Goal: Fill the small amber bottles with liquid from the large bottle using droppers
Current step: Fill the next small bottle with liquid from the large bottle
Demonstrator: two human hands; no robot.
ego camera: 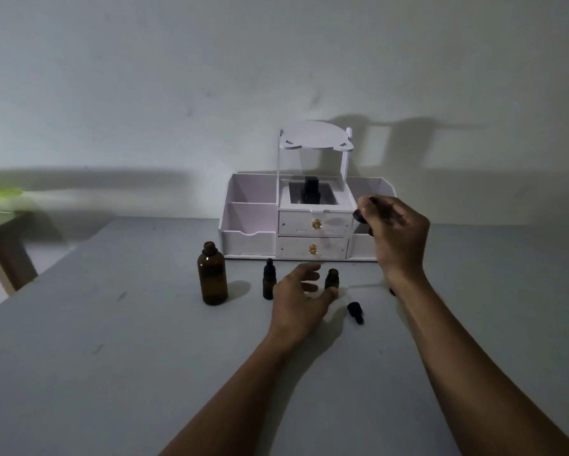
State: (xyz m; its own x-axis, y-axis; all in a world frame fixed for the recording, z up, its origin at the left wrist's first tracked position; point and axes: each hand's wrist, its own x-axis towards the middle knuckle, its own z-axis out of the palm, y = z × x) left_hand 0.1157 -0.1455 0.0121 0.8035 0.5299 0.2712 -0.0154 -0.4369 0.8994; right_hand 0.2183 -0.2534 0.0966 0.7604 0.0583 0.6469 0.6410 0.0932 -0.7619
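Note:
A large amber bottle [212, 278] stands uncapped on the grey table, left of centre. To its right stands a small amber bottle [269, 281] with a black dropper cap. Another small amber bottle [332, 278] stands open; my left hand [301, 296] is spread just left of it, fingers loosely curved, thumb near its base. My right hand [396, 233] is raised above the table and pinches a black dropper [362, 214] by its rubber bulb; the glass tube is faint. A second black dropper cap [356, 312] lies on the table in front.
A white desk organiser [250, 222] with two gold-knobbed drawers stands against the wall behind the bottles; a dark bottle [310, 189] sits in its top middle compartment. A green-topped table [0, 205] is at the far left. The table's left edge runs diagonally.

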